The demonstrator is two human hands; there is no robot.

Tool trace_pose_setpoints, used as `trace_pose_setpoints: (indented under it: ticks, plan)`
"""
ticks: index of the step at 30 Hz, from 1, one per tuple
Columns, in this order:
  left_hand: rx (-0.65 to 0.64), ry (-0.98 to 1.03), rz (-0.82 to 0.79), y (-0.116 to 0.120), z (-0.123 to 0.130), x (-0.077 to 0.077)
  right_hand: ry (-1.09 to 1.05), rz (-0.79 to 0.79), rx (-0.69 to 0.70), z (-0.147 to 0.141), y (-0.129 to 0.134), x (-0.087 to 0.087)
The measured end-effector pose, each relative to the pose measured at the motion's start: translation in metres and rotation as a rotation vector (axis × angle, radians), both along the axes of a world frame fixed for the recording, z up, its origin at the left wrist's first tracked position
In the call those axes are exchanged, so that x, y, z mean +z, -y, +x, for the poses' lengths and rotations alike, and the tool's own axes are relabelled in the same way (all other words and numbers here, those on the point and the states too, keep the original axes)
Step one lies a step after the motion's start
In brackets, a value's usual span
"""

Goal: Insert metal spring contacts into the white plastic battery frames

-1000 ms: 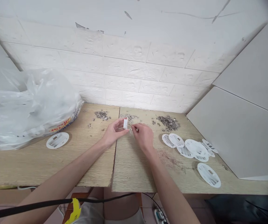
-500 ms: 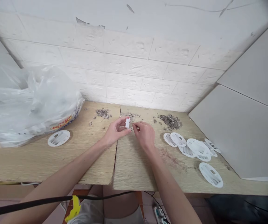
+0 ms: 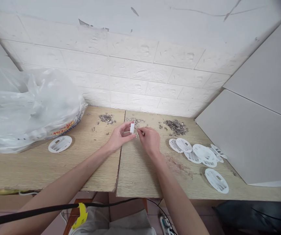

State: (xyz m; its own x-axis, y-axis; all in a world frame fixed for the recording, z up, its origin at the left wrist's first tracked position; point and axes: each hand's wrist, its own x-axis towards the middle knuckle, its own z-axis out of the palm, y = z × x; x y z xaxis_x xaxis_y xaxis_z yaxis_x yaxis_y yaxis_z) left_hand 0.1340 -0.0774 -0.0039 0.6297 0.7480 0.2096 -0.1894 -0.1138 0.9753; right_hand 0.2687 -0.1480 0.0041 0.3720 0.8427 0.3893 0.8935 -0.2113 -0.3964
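Above the seam between the two table boards, my left hand grips a white plastic part by its edges. The part is turned nearly edge-on, so its face is hard to see. My right hand is closed in a pinch around a thin dark tool whose kind I cannot make out. Its tip points at the white part; whether they touch is unclear. Just behind the hands lies a scatter of small shiny metal pieces.
More metal pieces form a left pile and a right pile. Several white slotted discs overlap at the right, with a single disc nearer the edge. Another disc lies beside a large plastic bag. A black cable crosses in front.
The camera view has shifted slightly. Both hands keep almost the same pose, still holding the white part and the thin tool.
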Motion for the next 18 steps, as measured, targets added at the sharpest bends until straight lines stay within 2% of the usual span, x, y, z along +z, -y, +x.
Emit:
trace_pose_setpoints:
  ticks: [9,18]
  plan:
    - [-0.013,-0.007,0.007,-0.0004,-0.0017,-0.0027,0.017,-0.017,-0.003,-0.0006,-0.0003,-0.0011]
    - [-0.015,0.029,-0.015,-0.001,-0.0017,0.0012,-0.005,0.007,-0.006,-0.0016,0.0004,-0.0007]
